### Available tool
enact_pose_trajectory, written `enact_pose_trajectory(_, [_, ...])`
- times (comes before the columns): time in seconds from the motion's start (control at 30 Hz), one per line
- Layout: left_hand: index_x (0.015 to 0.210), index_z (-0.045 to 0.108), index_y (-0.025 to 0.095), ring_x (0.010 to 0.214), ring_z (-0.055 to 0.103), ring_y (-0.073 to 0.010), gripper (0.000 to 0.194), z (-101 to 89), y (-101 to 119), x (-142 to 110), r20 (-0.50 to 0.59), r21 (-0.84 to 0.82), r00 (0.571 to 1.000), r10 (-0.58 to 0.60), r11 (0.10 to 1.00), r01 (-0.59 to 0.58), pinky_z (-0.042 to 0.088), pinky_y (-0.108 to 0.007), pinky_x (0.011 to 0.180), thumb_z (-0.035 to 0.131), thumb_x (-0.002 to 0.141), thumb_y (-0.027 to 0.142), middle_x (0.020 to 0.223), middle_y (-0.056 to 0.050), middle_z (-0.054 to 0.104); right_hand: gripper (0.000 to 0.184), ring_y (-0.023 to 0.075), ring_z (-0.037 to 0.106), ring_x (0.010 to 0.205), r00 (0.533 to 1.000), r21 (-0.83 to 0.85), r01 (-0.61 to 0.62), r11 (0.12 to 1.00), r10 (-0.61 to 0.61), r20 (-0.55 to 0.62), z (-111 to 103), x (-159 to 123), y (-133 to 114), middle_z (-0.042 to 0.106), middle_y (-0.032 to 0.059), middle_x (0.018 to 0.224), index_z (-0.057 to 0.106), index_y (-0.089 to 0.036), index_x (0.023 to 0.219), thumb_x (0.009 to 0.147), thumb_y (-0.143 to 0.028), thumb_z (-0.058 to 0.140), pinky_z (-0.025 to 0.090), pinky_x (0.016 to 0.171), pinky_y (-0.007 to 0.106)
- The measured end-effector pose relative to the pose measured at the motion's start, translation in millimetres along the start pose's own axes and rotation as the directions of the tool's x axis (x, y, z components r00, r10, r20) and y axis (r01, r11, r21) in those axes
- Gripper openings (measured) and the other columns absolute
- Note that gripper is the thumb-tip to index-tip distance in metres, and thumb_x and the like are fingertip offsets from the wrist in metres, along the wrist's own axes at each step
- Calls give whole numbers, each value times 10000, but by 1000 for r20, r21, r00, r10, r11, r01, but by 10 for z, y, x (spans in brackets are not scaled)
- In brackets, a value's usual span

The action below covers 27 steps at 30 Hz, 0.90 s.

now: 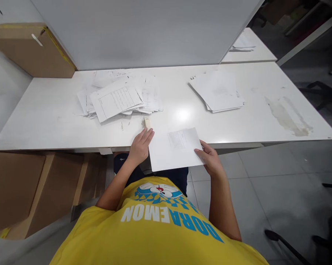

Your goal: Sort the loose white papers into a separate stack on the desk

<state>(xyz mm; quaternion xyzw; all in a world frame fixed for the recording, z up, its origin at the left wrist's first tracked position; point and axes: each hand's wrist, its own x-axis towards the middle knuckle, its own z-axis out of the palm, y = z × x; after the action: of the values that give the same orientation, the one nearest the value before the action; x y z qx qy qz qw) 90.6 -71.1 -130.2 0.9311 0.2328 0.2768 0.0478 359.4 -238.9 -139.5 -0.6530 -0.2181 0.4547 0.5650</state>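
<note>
A white sheet of paper [179, 154], with a small printed patch, extends over the desk's front edge. My right hand [211, 159] grips its right side, thumb on top and fingers beneath. At the sheet's upper left corner lies my left hand [140, 146], its fingers stretched out and close together. Its fingertips reach the near end of a small cream block [147, 122] that looks like an eraser; whether they press on the block or only on the sheet is unclear. Beyond it spreads an untidy heap of printed papers [117, 97]. A neater paper stack [217, 90] sits farther right.
The white desk [174, 121] ends at a tall grey panel [146, 33]. A cardboard box [30, 51] stands at its back left corner, and more cardboard boxes [14, 184] are below left. A stained patch [288, 116] marks the right end. Chair parts [287, 244] show at lower right.
</note>
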Motion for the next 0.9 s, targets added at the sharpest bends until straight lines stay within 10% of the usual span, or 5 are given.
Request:
enact_pose_trajectory(0.3, [1469,426,226,1452,364,-253,744,127,-67,-84,-57,32,998,0,999,2,467,-452,1040,308,810,-97,1409,-46,582,581,280,683,1026,999,66,-24,998,27,-41,38,30,141,724,54,1158,668,-268,1232,690,-431,803,566,844,402])
enact_pose_trajectory(0.57, [1581,128,253,1502,229,-243,779,159,-106,-67,-63,32,998,-26,999,28,374,-487,1176,251,878,-61,1532,-62,439,498,249,680,913,982,58,34,998,-23,-185,-40,-1,-53,732,61,1027,694,-226,1097,636,-380,802,559,798,383])
enact_pose_trajectory(0.63, [1586,30,236,1505,217,-225,774,164,-96,-63,-94,27,993,-72,997,75,362,-460,1191,234,895,-44,1581,-81,349,425,214,665,897,901,92,229,969,-175,-397,-131,8,-184,710,32,1005,673,-227,1034,628,-312,763,546,832,368])
enact_pose_trajectory(0.77, [1575,-79,187,1501,230,-206,765,161,-72,-53,-83,12,988,-130,991,131,379,-407,1179,231,907,-17,1628,-122,199,256,157,623,878,558,65,643,763,-408,-723,-326,293,-514,599,-20,864,504,-224,846,623,-207,629,505,906,333])
enact_pose_trajectory(0.9, [1575,-76,172,1488,265,-246,783,167,-77,-63,-31,60,996,-86,994,87,374,-463,1167,252,892,-24,1615,-153,218,237,111,541,757,522,33,661,750,-428,-738,-420,962,-801,400,-56,747,317,-248,797,684,-168,509,486,899,319])
